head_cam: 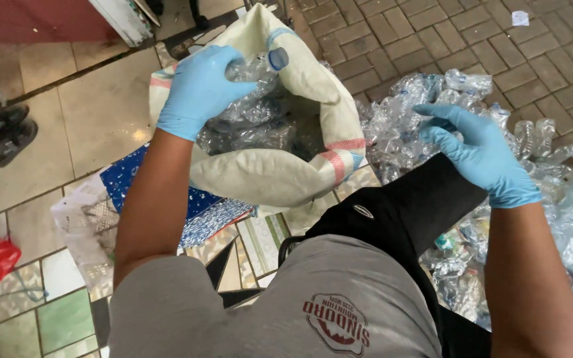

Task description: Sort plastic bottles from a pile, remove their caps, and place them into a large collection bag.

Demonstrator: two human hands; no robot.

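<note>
Left hand (199,89) gripping bottle (254,69), right hand (479,154) splayed

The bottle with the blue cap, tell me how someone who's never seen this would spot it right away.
Find the big cream woven sack standing open on the tiled floor, stuffed with crushed clear bottles. At its top rim, beside the gloved left hand, lies the blue-capped bottle. Its round blue cap faces up, while the bottles around it show no such cap.

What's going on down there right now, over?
Left hand grips a crushed clear bottle over the open white sack. Right hand open, above the bottle pile. Nothing blocking.
</note>
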